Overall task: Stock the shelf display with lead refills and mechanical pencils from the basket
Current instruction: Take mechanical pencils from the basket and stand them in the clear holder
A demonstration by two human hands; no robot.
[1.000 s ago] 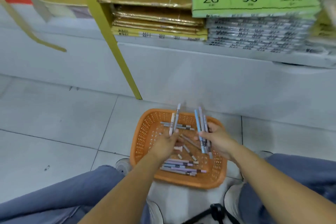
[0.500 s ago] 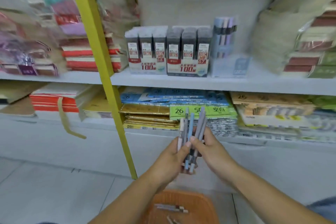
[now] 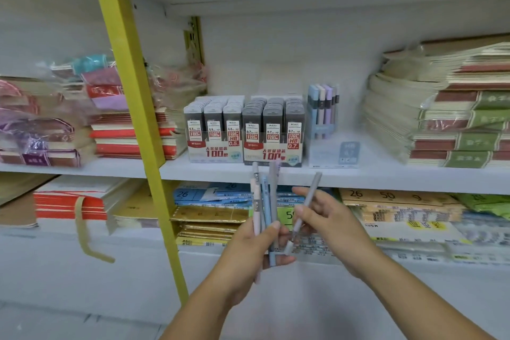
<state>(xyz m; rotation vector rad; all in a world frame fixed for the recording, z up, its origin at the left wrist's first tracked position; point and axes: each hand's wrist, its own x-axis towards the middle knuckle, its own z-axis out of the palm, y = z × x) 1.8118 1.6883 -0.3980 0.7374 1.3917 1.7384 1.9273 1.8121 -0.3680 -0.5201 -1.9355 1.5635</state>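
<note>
One at a time: pencil-stocking is in hand.
White shelf board [image 3: 400, 178] carries grey lead-refill display boxes [image 3: 271, 132] mid-shelf and, just right of them, a clear plastic pencil stand [image 3: 331, 152]. Below the front edge, the left hand [image 3: 245, 254] clamps its fingers round a bundle of pastel mechanical pencils [image 3: 265, 201]; the right hand [image 3: 331, 221] pinches one grey mechanical pencil [image 3: 310, 196], which next wants lifting and dropping upright into the stand.

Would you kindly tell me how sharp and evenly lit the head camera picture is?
Head view: motion blur softens everything, worst on the wrapped notebook stacks; large print on the grey lead refill boxes is legible; lens distortion bows the white shelf edges; lighting is even, without harsh glare.
</note>
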